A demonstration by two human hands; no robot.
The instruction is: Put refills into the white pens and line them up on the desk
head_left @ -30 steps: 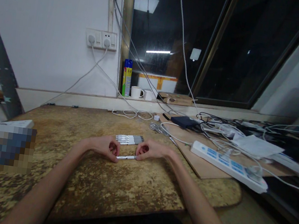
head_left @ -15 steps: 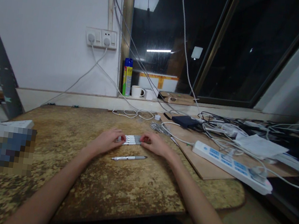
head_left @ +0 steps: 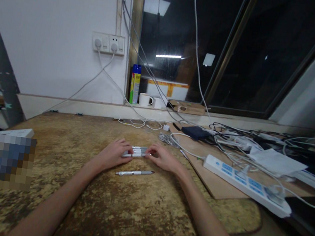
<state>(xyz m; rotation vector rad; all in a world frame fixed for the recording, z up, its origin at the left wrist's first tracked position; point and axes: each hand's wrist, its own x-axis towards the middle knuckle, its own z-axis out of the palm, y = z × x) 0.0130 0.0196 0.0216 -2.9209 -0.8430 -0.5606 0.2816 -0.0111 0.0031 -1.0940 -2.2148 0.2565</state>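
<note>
Several white and grey pens (head_left: 138, 151) lie side by side in a row on the worn table (head_left: 122, 203). My left hand (head_left: 117, 152) curls round their left ends, thumb and fingers on the pens. At the other ends my right hand (head_left: 160, 156) has its thumb and fingers closed on the tips. The fingers hide both ends of the row. One more pen (head_left: 135, 173), white with a grey end, lies apart from the row, nearer to me, and neither hand touches it.
To the right, a white power strip (head_left: 246, 185) and tangled cables lie on a brown board (head_left: 205, 171). A spray can (head_left: 135, 84) and white mug (head_left: 145, 99) stand on the sill. At far left, a person's sleeve shows near a blurred-out object (head_left: 2, 160).
Both hands stay at the row's ends, with the fingers shifted slightly. The pens look less evenly lined up than before. The whole view has moved a little; the single pen lies as it did.
</note>
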